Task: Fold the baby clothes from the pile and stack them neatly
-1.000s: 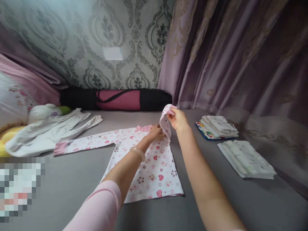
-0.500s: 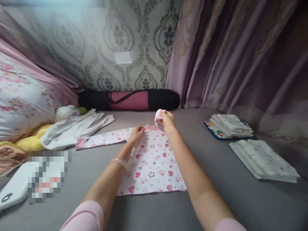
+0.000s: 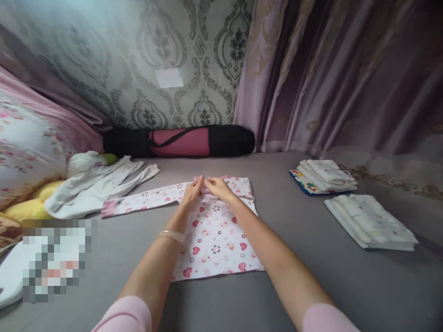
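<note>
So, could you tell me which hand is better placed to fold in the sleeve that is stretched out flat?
Probably the left hand: it rests on the heart-print top beside that sleeve, while the right hand lies farther away.

Two bare forearms enter from the 6 o'clock edge. Each upper arm wears a pale pink sleeve pushed up above the elbow: the left sleeve (image 3: 126, 316) shows at about 7 o'clock, the right sleeve (image 3: 328, 319) at about 5 o'clock. The fabric looks soft and plain, with no print or visible cuff trim. On the left wrist sits a smooth, translucent pale bangle (image 3: 170, 236), a single unbroken ring without charms. The left hand (image 3: 192, 192) and the right hand (image 3: 217, 186) are bare, with no rings or gloves to be made out. The nails are too small to judge.
</note>
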### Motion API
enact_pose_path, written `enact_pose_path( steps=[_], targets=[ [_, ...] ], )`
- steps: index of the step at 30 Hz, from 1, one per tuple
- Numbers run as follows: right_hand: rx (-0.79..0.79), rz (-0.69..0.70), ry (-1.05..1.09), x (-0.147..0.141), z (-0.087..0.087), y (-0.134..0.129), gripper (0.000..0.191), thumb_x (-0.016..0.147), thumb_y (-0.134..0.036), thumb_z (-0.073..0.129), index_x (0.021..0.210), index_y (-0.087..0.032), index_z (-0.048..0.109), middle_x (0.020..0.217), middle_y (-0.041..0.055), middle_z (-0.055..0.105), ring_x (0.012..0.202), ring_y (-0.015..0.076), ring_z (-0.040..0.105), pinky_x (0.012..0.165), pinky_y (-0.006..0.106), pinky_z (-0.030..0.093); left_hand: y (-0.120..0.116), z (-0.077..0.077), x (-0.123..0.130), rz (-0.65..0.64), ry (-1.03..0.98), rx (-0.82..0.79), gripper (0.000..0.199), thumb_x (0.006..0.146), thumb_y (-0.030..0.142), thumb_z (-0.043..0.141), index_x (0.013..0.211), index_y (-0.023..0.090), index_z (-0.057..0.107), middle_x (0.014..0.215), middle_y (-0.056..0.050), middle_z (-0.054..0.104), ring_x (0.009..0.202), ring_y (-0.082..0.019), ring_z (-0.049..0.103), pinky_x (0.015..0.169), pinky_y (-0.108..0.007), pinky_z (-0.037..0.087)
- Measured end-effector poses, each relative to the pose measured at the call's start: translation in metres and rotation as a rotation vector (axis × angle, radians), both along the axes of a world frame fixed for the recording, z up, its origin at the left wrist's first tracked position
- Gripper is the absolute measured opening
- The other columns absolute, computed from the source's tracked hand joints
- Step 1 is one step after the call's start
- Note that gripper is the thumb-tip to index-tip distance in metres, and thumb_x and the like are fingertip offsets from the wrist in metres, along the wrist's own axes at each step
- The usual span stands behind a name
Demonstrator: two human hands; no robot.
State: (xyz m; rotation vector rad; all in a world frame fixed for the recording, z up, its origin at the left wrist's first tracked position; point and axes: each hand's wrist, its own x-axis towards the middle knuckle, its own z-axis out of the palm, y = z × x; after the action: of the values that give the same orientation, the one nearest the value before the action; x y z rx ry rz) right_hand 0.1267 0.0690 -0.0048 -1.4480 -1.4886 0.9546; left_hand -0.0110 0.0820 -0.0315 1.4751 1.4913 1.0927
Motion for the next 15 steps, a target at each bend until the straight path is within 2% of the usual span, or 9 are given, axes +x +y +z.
enact_pose_path(
  steps=[2,4,6,7,11,15],
  targets=[
    [0.017,-0.021,-0.028,0.023,-0.001,0.004,0.02,0.089,-0.032,0.055,0.087,-0.02,0.071,0.079,0.0008,0.072,0.072,0.0147,0.067,0.064,0.022,0.05,-0.003,-0.001,0.001,0.04,0.025,-0.012,0.053,0.071,0.067,0.06,0.064,0.015,0.063,0.06,-0.003,0.058,0.063,-0.017,0.054,0.059,-0.027,0.04],
    [0.013,-0.124,-0.128,0.055,0.0,0.009,0.026,0.093,-0.025,0.046,0.098,-0.019,0.07,0.091,0.0035,0.074,0.075,0.0137,0.068,0.065,0.022,0.051,-0.005,-0.001,0.002,0.047,-0.009,0.002,0.048,0.068,0.063,0.065,0.067,0.015,0.063,0.062,-0.001,0.057,0.064,-0.016,0.052,0.059,-0.025,0.038],
    [0.018,-0.196,-0.398,0.091,0.002,0.014,0.03,0.095,-0.02,0.041,0.109,-0.019,0.068,0.101,0.0048,0.074,0.086,0.0134,0.069,0.074,0.022,0.051,-0.006,0.0,0.003,0.04,-0.058,0.038,0.046,0.069,0.061,0.065,0.07,0.015,0.062,0.063,0.001,0.056,0.064,-0.015,0.05,0.059,-0.024,0.037],
    [0.015,-0.211,-0.462,0.107,0.003,0.017,0.03,0.093,-0.017,0.043,0.109,-0.019,0.069,0.105,0.0067,0.073,0.094,0.0151,0.068,0.08,0.023,0.05,-0.007,0.0,0.003,0.036,-0.082,0.054,0.045,0.069,0.061,0.064,0.071,0.016,0.062,0.063,0.001,0.056,0.063,-0.014,0.049,0.059,-0.023,0.037],
    [0.0,-0.132,-0.605,0.15,0.004,0.02,0.027,0.088,-0.011,0.052,0.103,-0.02,0.073,0.114,0.0078,0.071,0.108,0.0189,0.062,0.093,0.025,0.043,-0.007,-0.001,0.001,0.047,-0.11,0.1,0.041,0.073,0.058,0.061,0.067,0.018,0.055,0.059,0.004,0.049,0.059,-0.012,0.045,0.058,-0.023,0.035],
    [-0.005,-0.02,-0.707,0.157,0.0,0.022,0.025,0.087,-0.01,0.056,0.101,-0.021,0.074,0.114,0.008,0.069,0.107,0.0186,0.061,0.093,0.024,0.041,-0.008,-0.004,0.001,0.09,-0.1,0.175,0.03,0.074,0.048,0.057,0.067,0.019,0.051,0.062,0.004,0.047,0.061,-0.012,0.044,0.059,-0.023,0.035]
  ],
)
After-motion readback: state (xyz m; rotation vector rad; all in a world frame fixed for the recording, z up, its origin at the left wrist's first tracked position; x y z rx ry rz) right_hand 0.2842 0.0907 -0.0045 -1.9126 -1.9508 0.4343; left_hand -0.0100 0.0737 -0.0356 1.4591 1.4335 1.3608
